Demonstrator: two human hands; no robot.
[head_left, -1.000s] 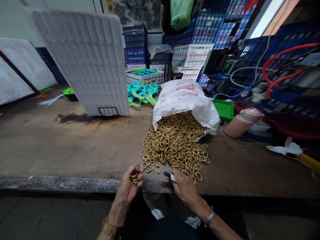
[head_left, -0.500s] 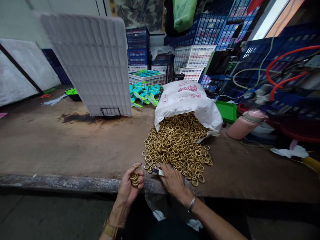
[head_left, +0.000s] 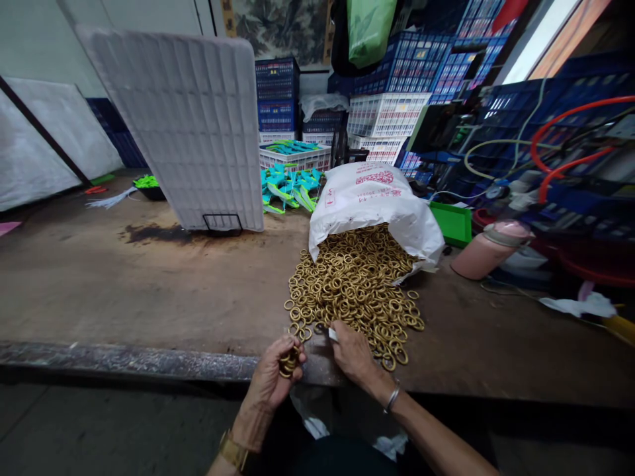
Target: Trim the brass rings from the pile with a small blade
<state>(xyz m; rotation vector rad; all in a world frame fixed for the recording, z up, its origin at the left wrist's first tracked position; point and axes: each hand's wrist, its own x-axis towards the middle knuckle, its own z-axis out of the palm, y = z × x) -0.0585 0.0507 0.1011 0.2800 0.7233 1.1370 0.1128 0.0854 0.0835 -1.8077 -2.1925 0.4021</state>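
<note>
My left hand [head_left: 276,371], at the table's front edge, is closed around several brass-coloured rings [head_left: 288,362]. My right hand [head_left: 353,354] is closed at the front of a large heap of matching rings [head_left: 342,287]. A small flat tool [head_left: 333,335] with a pale part shows at its fingertips; its exact kind is unclear and the palm hides the rest. The heap spills out of a white woven sack [head_left: 364,192] with red print, which lies on its side. A few loose rings lie between the two hands.
A white ribbed panel [head_left: 186,132] stands upright on the table [head_left: 149,284] at left. Behind are turquoise-green plastic parts [head_left: 290,185] and stacked crates [head_left: 387,112]. At right are a pink bottle [head_left: 489,248], a green tray [head_left: 451,223] and orange hoses [head_left: 540,142].
My left hand has moved right, closer to the heap, still holding rings. My right hand has shifted slightly right, and its tool has turned so less of it shows.
</note>
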